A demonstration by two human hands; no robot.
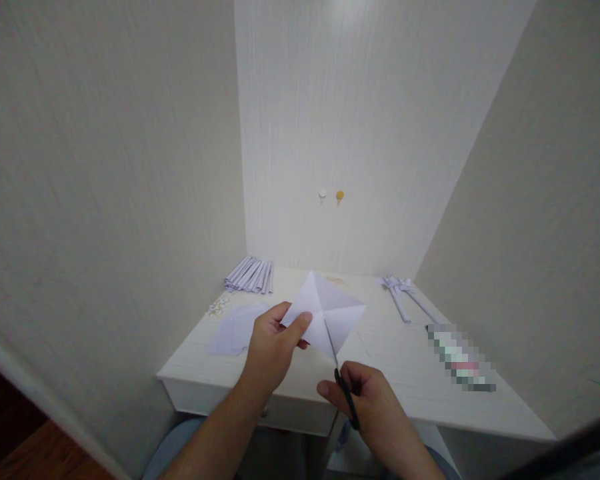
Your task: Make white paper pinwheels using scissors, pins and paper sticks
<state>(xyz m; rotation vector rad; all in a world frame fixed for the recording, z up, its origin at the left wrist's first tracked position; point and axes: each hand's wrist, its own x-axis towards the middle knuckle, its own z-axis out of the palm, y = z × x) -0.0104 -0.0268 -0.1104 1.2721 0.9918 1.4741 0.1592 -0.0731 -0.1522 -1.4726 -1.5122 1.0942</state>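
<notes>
A creased white square of paper is held up above the table, turned like a diamond with its folds crossing near the middle. My left hand pinches its left corner, thumb on top and fingers beneath. In my right hand is a pair of scissors with black handles. The blades run from the paper's lower corner up along a crease toward the centre. Whether the blades are apart is hard to make out.
White paper sheets lie left of my hands, with a row of rolled paper tubes behind. At right are paper sticks with bow-like tops and a blurred-out flat object. Walls enclose the table; two hooks hang behind.
</notes>
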